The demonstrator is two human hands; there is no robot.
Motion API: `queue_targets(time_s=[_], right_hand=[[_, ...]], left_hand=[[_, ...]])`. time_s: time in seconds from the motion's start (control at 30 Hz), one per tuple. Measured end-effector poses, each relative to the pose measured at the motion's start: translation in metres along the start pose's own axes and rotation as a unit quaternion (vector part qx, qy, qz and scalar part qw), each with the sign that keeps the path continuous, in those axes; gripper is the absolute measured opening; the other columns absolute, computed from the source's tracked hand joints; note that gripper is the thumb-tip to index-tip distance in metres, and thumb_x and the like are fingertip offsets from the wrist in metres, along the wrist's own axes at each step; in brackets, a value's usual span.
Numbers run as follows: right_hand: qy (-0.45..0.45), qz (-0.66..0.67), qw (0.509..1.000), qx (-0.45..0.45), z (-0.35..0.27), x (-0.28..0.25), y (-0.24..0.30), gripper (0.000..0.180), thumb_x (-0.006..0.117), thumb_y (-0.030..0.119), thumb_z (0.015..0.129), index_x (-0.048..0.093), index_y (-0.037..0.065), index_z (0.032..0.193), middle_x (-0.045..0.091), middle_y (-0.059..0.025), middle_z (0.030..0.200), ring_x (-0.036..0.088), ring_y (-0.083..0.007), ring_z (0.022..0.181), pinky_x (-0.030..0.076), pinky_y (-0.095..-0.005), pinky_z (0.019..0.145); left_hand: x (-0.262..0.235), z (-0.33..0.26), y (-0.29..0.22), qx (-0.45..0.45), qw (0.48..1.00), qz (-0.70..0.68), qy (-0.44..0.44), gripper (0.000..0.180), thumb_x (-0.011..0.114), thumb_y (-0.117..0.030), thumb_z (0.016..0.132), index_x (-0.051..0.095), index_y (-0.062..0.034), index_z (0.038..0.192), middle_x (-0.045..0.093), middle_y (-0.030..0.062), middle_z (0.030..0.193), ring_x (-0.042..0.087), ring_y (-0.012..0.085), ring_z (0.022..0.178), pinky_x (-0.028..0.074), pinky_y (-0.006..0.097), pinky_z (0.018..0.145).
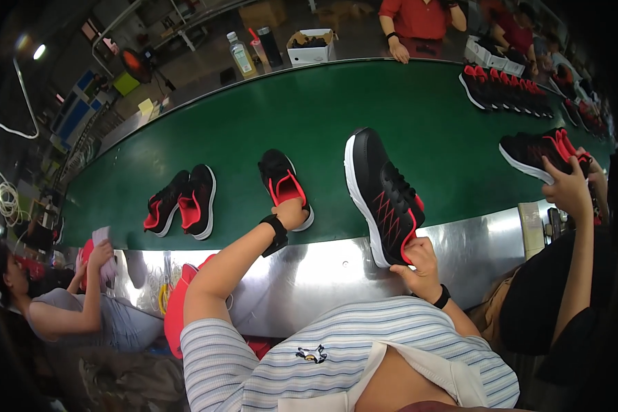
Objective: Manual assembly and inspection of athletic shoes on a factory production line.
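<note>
My right hand (pixel 422 270) grips a black sneaker (pixel 386 199) by its heel, thumb on the outside at the back. That sneaker is raised, toe away from me, its white sole turned to the left and a red criss-cross pattern on its side. My left hand (pixel 292 213) is closed at the heel of a second black sneaker (pixel 277 167) with a red lining, which rests on the green belt (pixel 309 103). Its fingertips are hidden inside the opening. Left of it, a pair of matching sneakers (pixel 198 199) stands on the belt.
A steel ledge (pixel 343 266) runs along the near edge. At right, a co-worker's hands hold sneakers (pixel 539 154); a row of sneakers (pixel 505 93) stands beyond. Across the belt are a person in red (pixel 419 20), a white box (pixel 311 47) and a bottle (pixel 240 55). Another co-worker (pixel 82 302) sits left.
</note>
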State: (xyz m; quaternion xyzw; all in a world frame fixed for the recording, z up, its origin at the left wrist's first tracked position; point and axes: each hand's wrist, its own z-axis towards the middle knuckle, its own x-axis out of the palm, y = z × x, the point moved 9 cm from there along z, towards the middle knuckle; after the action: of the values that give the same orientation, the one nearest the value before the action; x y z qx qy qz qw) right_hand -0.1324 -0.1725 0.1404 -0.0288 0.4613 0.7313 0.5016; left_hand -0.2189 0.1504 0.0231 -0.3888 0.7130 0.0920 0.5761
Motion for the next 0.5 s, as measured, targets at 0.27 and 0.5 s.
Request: queue_targets(time_s=[0.27, 0.5], right_hand=[[-0.01, -0.042, 0.999, 0.002, 0.001, 0.002, 0.01, 0.035, 0.078, 0.02, 0.061, 0.059, -0.001, 0.081, 0.056, -0.0104, 0.077, 0.05, -0.0291, 0.084, 0.042, -0.0375, 0.072], [-0.032, -0.195, 0.98, 0.005, 0.031, 0.015, -0.028, 0.027, 0.074, 0.011, 0.061, 0.06, 0.002, 0.083, 0.057, -0.0105, 0.08, 0.052, -0.0311, 0.084, 0.044, -0.0402, 0.071]], left_hand=[[-0.003, -0.01, -0.012, -0.009, 1.0, 0.016, -0.003, 0.031, 0.056, -0.025, 0.081, 0.058, -0.0052, 0.104, 0.063, 0.02, 0.099, 0.06, 0.0368, 0.095, 0.042, 0.051, 0.083], [0.006, -0.021, -0.04, 0.07, 0.997, 0.013, -0.019, 0.024, 0.053, -0.024, 0.08, 0.059, -0.0047, 0.093, 0.064, 0.0181, 0.091, 0.061, 0.036, 0.089, 0.042, 0.051, 0.078]])
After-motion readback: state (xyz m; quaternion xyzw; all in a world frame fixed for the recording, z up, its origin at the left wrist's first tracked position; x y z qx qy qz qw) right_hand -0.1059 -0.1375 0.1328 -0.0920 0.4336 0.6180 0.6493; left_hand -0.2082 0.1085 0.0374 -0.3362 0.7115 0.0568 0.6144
